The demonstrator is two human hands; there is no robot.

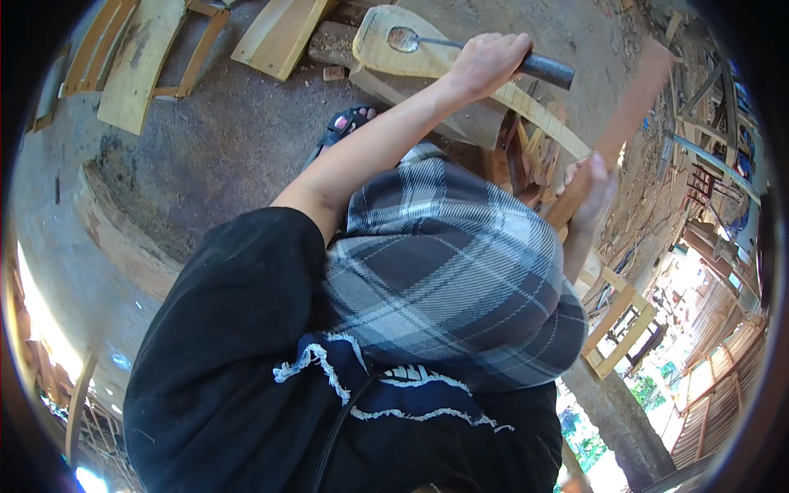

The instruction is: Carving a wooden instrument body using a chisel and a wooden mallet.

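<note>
My left hand (491, 64) is closed around the dark handle of a gouge (549, 71). Its thin metal shaft points left, the tip at a rough round hollow (403, 39) in a pale, rounded wooden workpiece (376, 51). From that broad end, the workpiece narrows into a curved strip towards the right. My right hand (593, 193), slightly blurred, grips the lower part of a long, flat brown wooden bat (629, 111), raised to the right of the workpiece. Beneath the workpiece lies a thick timber block (468, 123), partly hidden by my left forearm.
Curved wooden boards (144, 62) and a pale plank (279, 37) lie at the far left. A sandalled foot (349, 122) rests by the block. Plaid cloth (452, 263) covers my lap. Wood scraps and a wooden frame (620, 329) are on the right.
</note>
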